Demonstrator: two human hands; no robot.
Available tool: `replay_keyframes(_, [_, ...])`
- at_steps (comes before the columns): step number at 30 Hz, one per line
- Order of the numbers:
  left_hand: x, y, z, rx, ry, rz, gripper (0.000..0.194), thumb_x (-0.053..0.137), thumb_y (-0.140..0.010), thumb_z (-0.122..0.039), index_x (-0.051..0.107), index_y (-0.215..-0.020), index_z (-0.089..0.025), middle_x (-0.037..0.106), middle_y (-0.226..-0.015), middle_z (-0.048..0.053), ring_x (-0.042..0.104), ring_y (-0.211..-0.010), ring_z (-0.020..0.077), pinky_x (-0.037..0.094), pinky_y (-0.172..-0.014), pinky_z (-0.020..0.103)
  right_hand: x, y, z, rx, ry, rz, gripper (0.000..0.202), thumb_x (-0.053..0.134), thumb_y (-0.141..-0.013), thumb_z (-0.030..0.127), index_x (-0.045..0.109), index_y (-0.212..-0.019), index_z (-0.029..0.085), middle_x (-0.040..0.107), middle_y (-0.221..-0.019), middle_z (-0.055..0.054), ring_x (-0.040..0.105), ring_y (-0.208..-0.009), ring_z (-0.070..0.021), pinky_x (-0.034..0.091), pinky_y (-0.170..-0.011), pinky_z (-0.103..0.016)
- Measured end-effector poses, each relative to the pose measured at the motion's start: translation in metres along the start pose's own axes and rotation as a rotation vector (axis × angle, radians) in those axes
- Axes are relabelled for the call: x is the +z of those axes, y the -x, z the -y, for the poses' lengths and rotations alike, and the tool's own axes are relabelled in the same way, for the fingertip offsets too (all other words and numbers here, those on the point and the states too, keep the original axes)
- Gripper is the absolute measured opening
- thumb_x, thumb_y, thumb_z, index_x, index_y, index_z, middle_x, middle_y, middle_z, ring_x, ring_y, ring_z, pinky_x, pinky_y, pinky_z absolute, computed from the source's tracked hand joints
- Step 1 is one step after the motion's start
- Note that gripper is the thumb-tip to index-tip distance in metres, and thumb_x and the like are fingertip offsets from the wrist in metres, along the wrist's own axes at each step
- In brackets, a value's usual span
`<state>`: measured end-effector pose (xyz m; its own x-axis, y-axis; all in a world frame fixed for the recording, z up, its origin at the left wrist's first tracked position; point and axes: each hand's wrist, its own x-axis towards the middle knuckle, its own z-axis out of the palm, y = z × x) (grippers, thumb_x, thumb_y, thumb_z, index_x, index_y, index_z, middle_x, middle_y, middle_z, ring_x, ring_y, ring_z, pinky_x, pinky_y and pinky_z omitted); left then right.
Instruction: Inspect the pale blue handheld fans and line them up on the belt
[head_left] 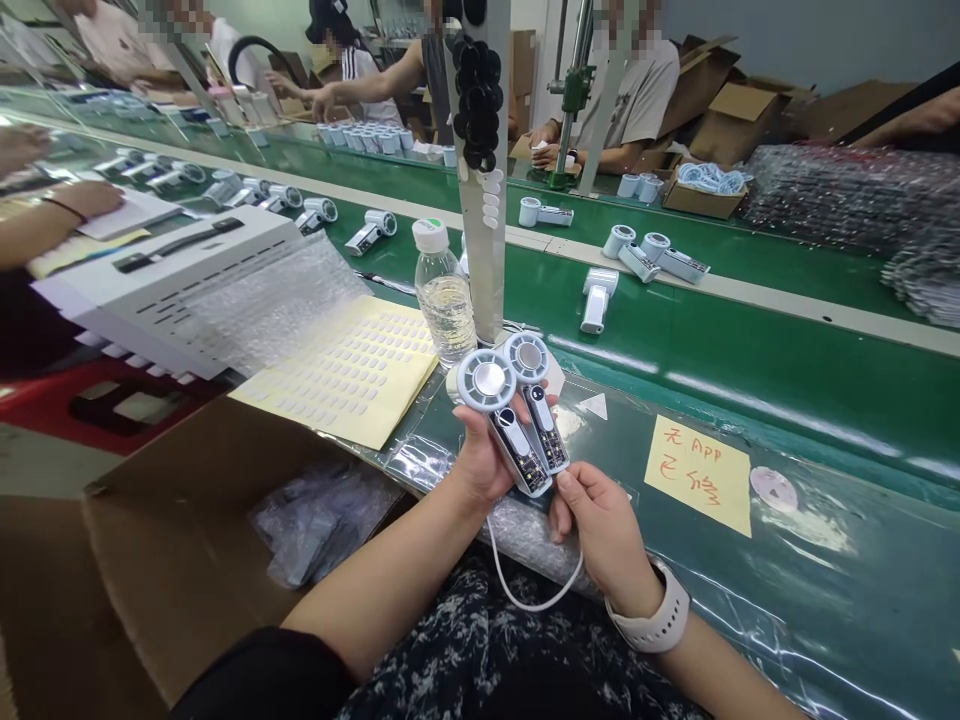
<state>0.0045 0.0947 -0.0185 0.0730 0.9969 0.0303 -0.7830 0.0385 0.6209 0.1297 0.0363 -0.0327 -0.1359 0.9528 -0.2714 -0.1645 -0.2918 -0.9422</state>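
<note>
My left hand [481,455] is wrapped round two light-blue handheld fans, held side by side with their round heads up. On the left fan [517,450] and the right fan [546,430] the handle is uncovered, and a dark circuit board shows. My right hand [606,525] pinches at the bottom end of the right fan's handle. A white cable [529,607] loops below the fans and runs up into the right hand; its plug is hidden by the fingers.
A water bottle [446,295] stands beside a metal post [484,250]. Yellow sticker sheets [341,375] lie left, above an open cardboard box [165,540]. A handwritten yellow note [697,475] lies right. More fans [598,300] rest on the green conveyor [750,350]; co-workers sit beyond.
</note>
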Motion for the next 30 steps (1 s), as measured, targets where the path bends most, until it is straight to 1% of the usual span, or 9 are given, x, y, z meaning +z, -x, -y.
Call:
replay_keyframes(4, [-0.003, 0.0, -0.002, -0.011, 0.018, -0.015, 0.066, 0.067, -0.054, -0.082, 0.065, -0.063, -0.017, 0.072, -0.103, 0.009, 0.07, -0.098, 0.0281, 0.057, -0.084, 0.038, -0.001, 0.004, 0.003, -0.119, 0.181, 0.038, 0.041, 0.053, -0.092, 0.057, 0.052, -0.069, 0.023, 0.057, -0.062, 0.0, 0.053, -0.06, -0.0168, 0.044, -0.061, -0.031])
replay_keyframes(8, [-0.008, -0.003, -0.007, 0.016, 0.11, -0.069, 0.063, 0.064, -0.061, -0.082, 0.064, -0.066, -0.019, 0.073, -0.1, 0.008, 0.07, -0.093, 0.026, 0.057, -0.083, 0.037, -0.033, 0.003, 0.021, -0.339, 0.531, -0.053, 0.036, 0.046, -0.095, 0.043, 0.051, -0.065, 0.023, 0.061, -0.088, -0.008, 0.057, -0.084, -0.0237, 0.046, -0.078, -0.039])
replay_keyframes(12, [-0.008, -0.005, -0.01, -0.057, 0.197, -0.013, 0.065, 0.064, -0.061, -0.083, 0.063, -0.064, -0.018, 0.073, -0.1, 0.009, 0.07, -0.095, 0.027, 0.057, -0.085, 0.038, -0.073, -0.03, 0.05, -0.347, 1.019, -0.289, 0.01, 0.055, -0.084, 0.026, 0.061, -0.079, 0.02, 0.061, -0.109, -0.017, 0.053, -0.108, -0.0351, 0.037, -0.098, -0.053])
replay_keyframes(14, [-0.005, -0.004, -0.009, -0.144, 0.211, 0.057, 0.065, 0.066, -0.058, -0.082, 0.062, -0.064, -0.017, 0.072, -0.1, 0.01, 0.069, -0.101, 0.0301, 0.057, -0.087, 0.041, -0.075, -0.059, 0.058, -0.368, 1.102, -0.35, 0.016, 0.055, -0.079, 0.019, 0.065, -0.092, 0.015, 0.058, -0.117, -0.021, 0.048, -0.119, -0.0388, 0.033, -0.104, -0.056])
replay_keyframes(18, [-0.002, 0.002, -0.007, -0.251, 0.188, 0.149, 0.068, 0.07, -0.054, -0.081, 0.061, -0.064, -0.015, 0.072, -0.101, 0.012, 0.068, -0.106, 0.034, 0.057, -0.09, 0.044, -0.044, -0.112, 0.049, -0.412, 1.018, -0.263, 0.011, 0.056, -0.079, 0.02, 0.065, -0.083, 0.016, 0.064, -0.108, -0.02, 0.052, -0.113, -0.0366, 0.036, -0.102, -0.055])
replay_keyframes(21, [-0.004, 0.003, -0.006, -0.262, 0.188, 0.168, 0.069, 0.068, -0.054, -0.082, 0.062, -0.064, -0.014, 0.072, -0.101, 0.013, 0.069, -0.105, 0.0338, 0.057, -0.089, 0.043, -0.027, -0.13, 0.039, -0.463, 0.875, -0.195, 0.005, 0.059, -0.076, 0.019, 0.063, -0.075, 0.02, 0.068, -0.104, -0.015, 0.055, -0.11, -0.0326, 0.038, -0.102, -0.053])
replay_keyframes(25, [-0.006, 0.002, -0.005, -0.275, 0.19, 0.176, 0.068, 0.068, -0.056, -0.081, 0.063, -0.064, -0.014, 0.072, -0.103, 0.012, 0.07, -0.103, 0.0305, 0.059, -0.084, 0.037, -0.042, -0.119, 0.047, -0.51, 0.624, -0.13, 0.013, 0.055, -0.085, 0.031, 0.061, -0.079, 0.021, 0.069, -0.106, -0.011, 0.062, -0.099, -0.0256, 0.048, -0.092, -0.046])
replay_keyframes(27, [-0.006, 0.001, -0.003, -0.299, 0.187, 0.188, 0.067, 0.068, -0.056, -0.081, 0.063, -0.064, -0.014, 0.072, -0.102, 0.011, 0.07, -0.1, 0.028, 0.059, -0.081, 0.033, -0.052, -0.105, 0.058, -0.53, 0.532, -0.104, 0.018, 0.055, -0.088, 0.037, 0.06, -0.081, 0.021, 0.066, -0.115, -0.01, 0.063, -0.102, -0.0247, 0.05, -0.09, -0.044])
replay_keyframes(30, [-0.007, 0.002, 0.0, -0.354, 0.174, 0.225, 0.069, 0.066, -0.056, -0.083, 0.063, -0.064, -0.015, 0.073, -0.1, 0.011, 0.071, -0.095, 0.0251, 0.059, -0.078, 0.031, -0.052, -0.083, 0.071, -0.51, 0.347, 0.036, 0.017, 0.066, -0.085, 0.037, 0.062, -0.078, 0.023, 0.056, -0.133, -0.007, 0.06, -0.113, -0.0254, 0.052, -0.088, -0.041])
